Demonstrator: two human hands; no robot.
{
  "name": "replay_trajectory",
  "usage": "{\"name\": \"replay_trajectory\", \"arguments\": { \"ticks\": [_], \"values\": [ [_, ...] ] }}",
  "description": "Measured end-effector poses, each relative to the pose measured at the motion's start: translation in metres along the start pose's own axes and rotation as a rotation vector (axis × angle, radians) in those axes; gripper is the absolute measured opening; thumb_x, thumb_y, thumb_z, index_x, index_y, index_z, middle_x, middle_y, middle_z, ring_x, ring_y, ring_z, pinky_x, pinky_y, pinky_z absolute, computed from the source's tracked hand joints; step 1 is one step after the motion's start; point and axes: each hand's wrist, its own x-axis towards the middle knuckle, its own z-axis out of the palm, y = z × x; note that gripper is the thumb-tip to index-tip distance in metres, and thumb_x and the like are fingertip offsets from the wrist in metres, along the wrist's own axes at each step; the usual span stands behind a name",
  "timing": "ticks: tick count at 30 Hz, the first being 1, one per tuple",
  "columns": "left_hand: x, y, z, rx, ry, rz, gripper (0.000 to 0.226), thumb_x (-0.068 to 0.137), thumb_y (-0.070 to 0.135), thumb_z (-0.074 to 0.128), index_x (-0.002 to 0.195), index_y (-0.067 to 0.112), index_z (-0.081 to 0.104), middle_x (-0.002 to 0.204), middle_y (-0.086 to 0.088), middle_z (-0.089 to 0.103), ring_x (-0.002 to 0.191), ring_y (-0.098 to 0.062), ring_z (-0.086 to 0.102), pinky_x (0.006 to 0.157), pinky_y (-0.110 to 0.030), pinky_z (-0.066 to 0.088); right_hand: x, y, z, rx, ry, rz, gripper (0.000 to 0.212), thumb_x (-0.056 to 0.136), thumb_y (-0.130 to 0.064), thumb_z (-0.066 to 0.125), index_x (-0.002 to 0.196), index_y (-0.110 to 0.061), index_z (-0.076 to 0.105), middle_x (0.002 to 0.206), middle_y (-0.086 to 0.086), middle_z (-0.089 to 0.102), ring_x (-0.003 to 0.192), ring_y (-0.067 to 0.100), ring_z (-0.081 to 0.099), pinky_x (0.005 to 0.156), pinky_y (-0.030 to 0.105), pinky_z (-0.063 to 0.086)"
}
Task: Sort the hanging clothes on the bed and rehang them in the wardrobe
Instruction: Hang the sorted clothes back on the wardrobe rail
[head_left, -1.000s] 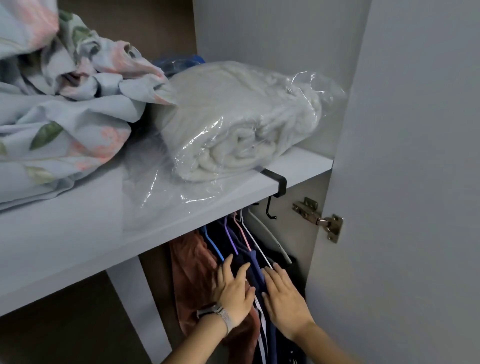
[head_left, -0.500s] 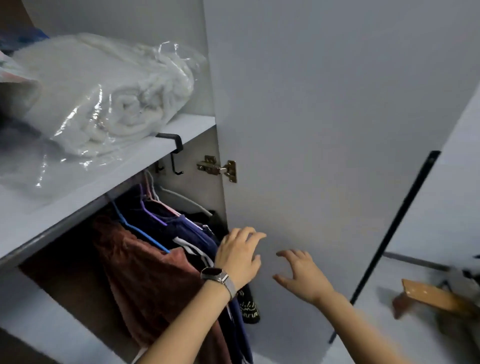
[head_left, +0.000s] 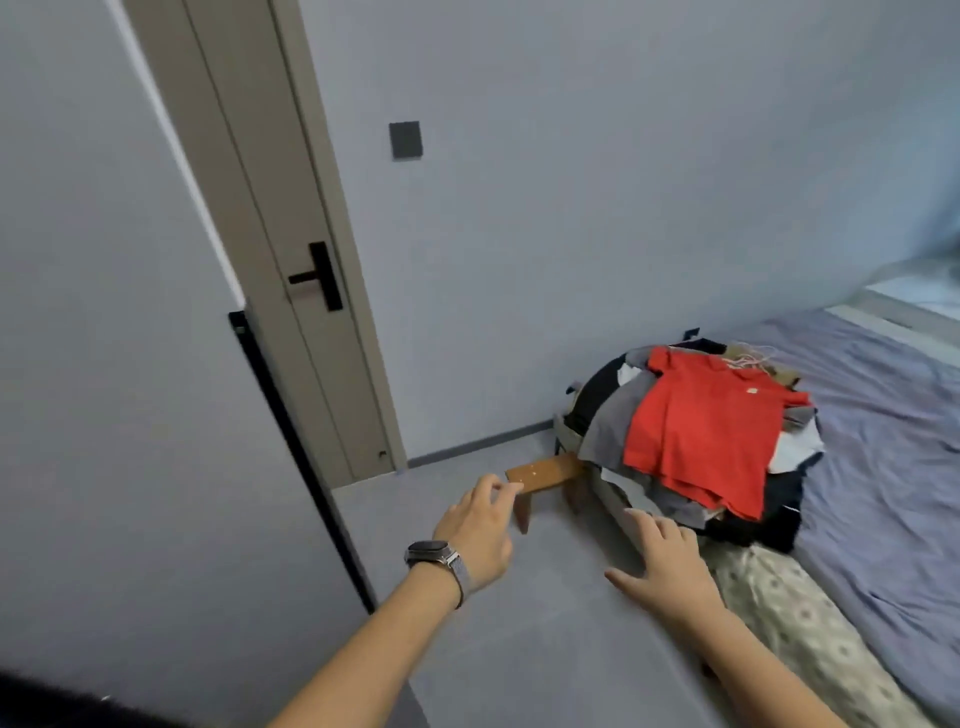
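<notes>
The clothes pile (head_left: 696, 441) lies at the near corner of the bed (head_left: 883, 467), a red shirt (head_left: 706, 431) on top with its collar and the hanger hooks pointing away, toward the far wall. The pile sits ahead and to the right of both hands. The right hand (head_left: 665, 566) is nearer, fingers spread and empty, just short of the pile's lower edge. The left hand (head_left: 483, 530), wearing a watch (head_left: 431, 553), hangs loosely curled, holding nothing, in front of a wooden stool (head_left: 545, 475) on the floor.

home bedroom | bed (head_left: 883, 441); clothes pile (head_left: 696, 431); door (head_left: 291, 249); probably wardrobe door (head_left: 104, 364)
</notes>
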Motion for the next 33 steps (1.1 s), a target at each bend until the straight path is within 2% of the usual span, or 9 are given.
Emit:
{"name": "replay_trajectory", "arguments": {
  "ticks": [3,6,10,13,17,22,27,33],
  "values": [
    [0.065,0.069,0.026,-0.011,-0.034,0.090,0.059,0.087,0.021,0.048,0.141,0.024,0.026,0.135,0.001,0.031,0.115,-0.022,0.045,0.092,-0.037,0.044,0.015,0.084,-0.022,0.005,0.000,0.113,0.086,0.072,-0.064,0.059,0.144,-0.031,0.025,0.136,0.002,0.041,0.124,0.026,0.037,0.101,0.035,0.038],
    [0.123,0.130,0.044,-0.016,-0.051,0.151,0.060,0.086,0.025,0.051,0.141,0.024,0.026,0.135,0.000,0.031,0.116,-0.022,0.043,0.091,-0.036,0.042,0.032,0.161,-0.051,-0.016,0.029,0.205,0.085,0.075,-0.063,0.059,0.145,-0.028,0.026,0.136,0.004,0.042,0.123,0.028,0.038,0.103,0.035,0.033],
    [0.180,0.182,0.069,-0.054,-0.130,0.187,0.064,0.089,0.032,0.051,0.144,0.022,0.020,0.137,-0.002,0.029,0.117,-0.023,0.044,0.093,-0.037,0.044,0.043,0.237,-0.080,-0.037,0.060,0.312,0.083,0.077,-0.063,0.056,0.146,-0.028,0.025,0.137,0.002,0.041,0.125,0.028,0.036,0.101,0.035,0.037],
    [0.216,0.209,0.093,-0.047,-0.196,0.265,0.066,0.091,0.035,0.051,0.145,0.022,0.017,0.137,-0.002,0.028,0.117,-0.023,0.044,0.091,-0.038,0.045,0.055,0.266,-0.082,-0.026,0.065,0.351,0.080,0.080,-0.062,0.056,0.146,-0.027,0.025,0.136,0.002,0.042,0.123,0.027,0.037,0.102,0.034,0.032],
    [0.270,0.231,0.123,-0.027,-0.260,0.310,0.067,0.091,0.037,0.051,0.146,0.021,0.016,0.136,-0.002,0.029,0.115,-0.023,0.045,0.088,-0.036,0.045,0.084,0.294,-0.075,-0.034,0.011,0.404,0.079,0.083,-0.057,0.057,0.146,-0.024,0.023,0.141,0.002,0.038,0.131,0.024,0.032,0.108,0.031,0.024],
    [0.371,0.236,0.151,0.001,-0.275,0.319,0.068,0.090,0.040,0.050,0.145,0.021,0.017,0.137,-0.003,0.026,0.111,-0.024,0.048,0.086,-0.038,0.047,0.150,0.332,-0.076,0.053,0.013,0.518,0.077,0.083,-0.055,0.058,0.145,-0.027,0.022,0.139,0.002,0.036,0.126,0.025,0.033,0.101,0.031,0.034],
    [0.482,0.229,0.170,0.003,-0.291,0.352,0.066,0.090,0.040,0.049,0.145,0.020,0.019,0.137,-0.003,0.026,0.112,-0.024,0.048,0.087,-0.039,0.047,0.241,0.362,-0.086,0.088,0.020,0.633,0.080,0.082,-0.054,0.058,0.146,-0.024,0.022,0.139,0.005,0.038,0.127,0.026,0.035,0.104,0.031,0.031],
    [0.589,0.235,0.190,0.030,-0.360,0.423,0.064,0.090,0.039,0.048,0.144,0.020,0.020,0.138,-0.004,0.026,0.115,-0.025,0.046,0.089,-0.039,0.046,0.335,0.385,-0.109,0.081,0.090,0.646,0.074,0.083,-0.046,0.065,0.143,-0.017,0.032,0.135,0.007,0.044,0.124,0.025,0.041,0.105,0.032,0.030]
  ]
}}
